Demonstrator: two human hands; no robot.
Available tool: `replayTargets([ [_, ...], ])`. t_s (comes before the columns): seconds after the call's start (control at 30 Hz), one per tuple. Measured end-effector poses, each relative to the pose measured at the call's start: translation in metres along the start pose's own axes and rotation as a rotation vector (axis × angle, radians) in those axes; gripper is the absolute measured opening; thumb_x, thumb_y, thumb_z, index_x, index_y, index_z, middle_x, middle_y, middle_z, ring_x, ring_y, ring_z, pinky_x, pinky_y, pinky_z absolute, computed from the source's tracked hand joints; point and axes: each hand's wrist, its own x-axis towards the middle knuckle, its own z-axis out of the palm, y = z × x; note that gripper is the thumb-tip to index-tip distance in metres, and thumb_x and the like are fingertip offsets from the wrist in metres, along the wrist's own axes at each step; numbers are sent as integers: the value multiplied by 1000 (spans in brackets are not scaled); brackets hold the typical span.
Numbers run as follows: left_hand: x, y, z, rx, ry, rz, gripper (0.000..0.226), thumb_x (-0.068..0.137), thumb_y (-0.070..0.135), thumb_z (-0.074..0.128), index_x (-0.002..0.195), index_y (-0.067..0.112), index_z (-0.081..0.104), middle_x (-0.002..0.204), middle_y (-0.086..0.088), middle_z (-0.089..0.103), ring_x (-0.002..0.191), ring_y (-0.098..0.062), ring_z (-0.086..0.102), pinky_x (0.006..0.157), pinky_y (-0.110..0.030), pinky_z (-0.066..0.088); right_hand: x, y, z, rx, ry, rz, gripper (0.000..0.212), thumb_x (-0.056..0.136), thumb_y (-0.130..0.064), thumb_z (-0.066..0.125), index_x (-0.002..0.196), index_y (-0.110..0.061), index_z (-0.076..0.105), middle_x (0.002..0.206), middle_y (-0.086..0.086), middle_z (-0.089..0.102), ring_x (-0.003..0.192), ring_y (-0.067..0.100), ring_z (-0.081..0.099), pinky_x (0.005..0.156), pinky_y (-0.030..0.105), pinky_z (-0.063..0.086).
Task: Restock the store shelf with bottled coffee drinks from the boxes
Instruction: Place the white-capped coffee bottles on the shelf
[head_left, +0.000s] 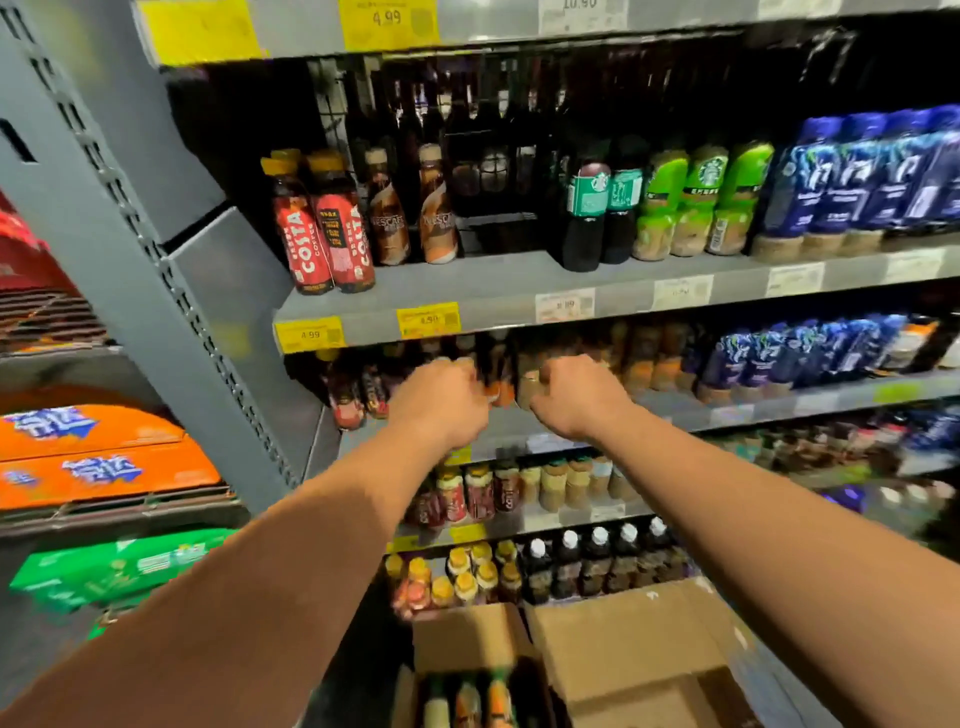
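Your left hand (441, 402) and right hand (579, 395) reach side by side onto the store shelf (753, 410), knuckles up, just short of a row of bottled coffee drinks (644, 358). The fingers curl away in blur, so you cannot tell whether either hand grasps anything. Below your forearms, an open cardboard box (623, 639) holds more bottles (467, 701).

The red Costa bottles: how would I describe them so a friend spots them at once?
Take the second shelf from the top, with two yellow price tags at its left. At its far left end, beside the grey upright, stand the Costa bottles. Only they there wear red labels with white lettering and yellow caps; the Nescafe bottles beside them are brown.
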Motion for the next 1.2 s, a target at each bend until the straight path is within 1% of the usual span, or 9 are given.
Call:
replayTargets([
  [0.17,-30,25,61,-25,-122,66,32,88,26,52,118,13,56,118,-12,56,108,-34,54,79,-40,48,-46,49,42,-49,-122,83,28,91,-31,52,104,-7,59,108,17,62,98,35,58,76,37,49],
  [0.37,-53,50,133,-45,-206,81,28,88,24,49,113,13,55,115,-12,56,108,-34,53,78,-38,46,-71,103,84,-46,-175,90,25,88,-31,52,91,-7,58,107,21,63,101,37,58,73,34,44],
  [0.47,-64,71,176,19,-288,26,33,87,23,48,119,14,52,121,-12,54,114,-32,50,83,-36,43,-84,138,119,-55,-241,99,29,88,-30,53,100,-5,62,106,20,63,98,36,59,67,32,40],
  [0.7,-87,100,274,-54,-438,-25,47,92,30,49,137,18,43,140,-10,43,124,-32,44,94,-43,46,-116,210,194,-37,-317,80,16,84,-22,52,91,-10,60,98,16,63,91,34,60,63,29,36],
  [0.77,-92,104,298,-72,-476,-23,46,90,29,48,135,19,46,135,-8,47,118,-30,48,84,-39,48,-122,223,212,-38,-336,98,18,83,-24,55,93,-11,63,98,13,65,90,31,62,63,27,37],
  [0.87,-94,102,327,-89,-487,4,40,90,27,46,129,17,49,122,-7,52,108,-28,52,73,-34,44,-121,235,234,-75,-383,117,30,86,-32,54,109,-16,62,112,10,64,102,29,62,69,29,36],
  [1.0,-94,100,367,-84,-528,33,33,88,28,47,120,20,52,114,-3,54,103,-26,53,73,-33,43,-122,251,269,-130,-463,153,38,88,-40,50,118,-18,60,121,11,61,112,30,56,83,30,43],
  [1.13,-99,105,422,-81,-610,76,35,89,31,48,122,19,52,120,-5,54,107,-27,52,85,-42,49,-132,272,312,-60,-529,276,39,88,-34,52,120,-13,59,123,16,59,113,34,55,88,34,46],
  [1.2,-104,106,455,-77,-633,116,36,90,30,48,123,16,52,120,-7,55,110,-27,51,80,-36,46,-139,286,337,-44,-554,315,39,86,-31,53,121,-13,59,123,17,59,113,34,55,89,33,45],
])
